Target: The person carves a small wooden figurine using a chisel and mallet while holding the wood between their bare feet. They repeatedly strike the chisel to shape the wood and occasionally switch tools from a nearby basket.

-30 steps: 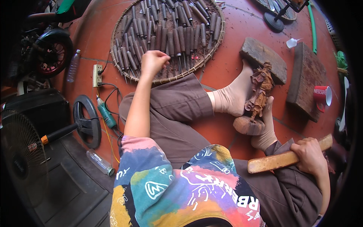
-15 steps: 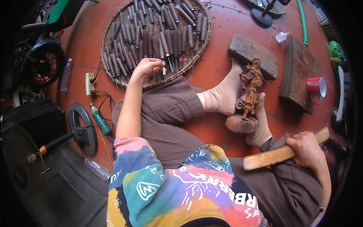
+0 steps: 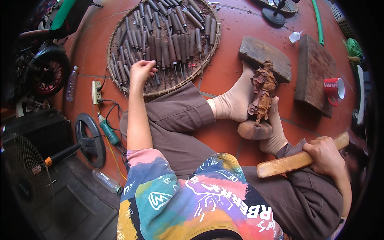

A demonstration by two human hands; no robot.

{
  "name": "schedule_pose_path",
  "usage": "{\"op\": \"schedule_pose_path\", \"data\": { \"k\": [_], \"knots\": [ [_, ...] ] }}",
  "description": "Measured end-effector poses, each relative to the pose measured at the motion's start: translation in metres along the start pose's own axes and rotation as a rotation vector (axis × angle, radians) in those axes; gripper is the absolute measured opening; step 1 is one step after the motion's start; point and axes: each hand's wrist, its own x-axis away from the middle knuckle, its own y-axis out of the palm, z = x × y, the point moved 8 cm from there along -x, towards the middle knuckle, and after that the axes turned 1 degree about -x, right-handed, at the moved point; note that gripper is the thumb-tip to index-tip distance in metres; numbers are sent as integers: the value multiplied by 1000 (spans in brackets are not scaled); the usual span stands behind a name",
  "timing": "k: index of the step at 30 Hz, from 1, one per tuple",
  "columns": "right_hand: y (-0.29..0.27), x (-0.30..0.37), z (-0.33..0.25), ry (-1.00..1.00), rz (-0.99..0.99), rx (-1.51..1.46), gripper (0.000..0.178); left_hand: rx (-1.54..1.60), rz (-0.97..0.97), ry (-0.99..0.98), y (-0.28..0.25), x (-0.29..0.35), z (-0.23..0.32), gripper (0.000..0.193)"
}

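My left hand (image 3: 141, 73) reaches over the near rim of a round woven tray (image 3: 158, 94), above the metal ends of several wood-handled chisels (image 3: 165, 54). Its fingers are curled together; whatever they pinch, if anything, cannot be made out. My right hand (image 3: 326, 155) is closed around a flat, worn wooden bar (image 3: 285, 165), which lies across my knee. Between my feet stands a reddish-brown carved wooden figure (image 3: 263, 92) on a rounded wooden base (image 3: 254, 130). My feet press against its sides. Neither hand touches it.
Behind the figure lies a dark wooden block (image 3: 267, 58); another block (image 3: 315, 76) sits to its right beside a red mug (image 3: 334, 90). At left are a power strip (image 3: 97, 92), a green rotary tool (image 3: 109, 131) with cords, plastic bottles (image 3: 72, 83) and a fan (image 3: 26, 176).
My left hand has moved left along the tray's near side, away from the bright metal chisel tip at its fingers. My right hand and the wooden bar stay nearly still.
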Motion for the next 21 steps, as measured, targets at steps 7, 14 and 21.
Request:
{"op": "schedule_pose_path", "data": {
  "k": [7,14,21],
  "knots": [
    [18,9,2,23,95,-58,73,318,540,7,-150,5,-51,17],
    [17,5,10,66,74,-40,57,606,690,-46,-204,10,-120,11],
    [49,64,-64,-69,-217,1385,38,456,630,-27,-183,-5,-101,10]
  ]
}}
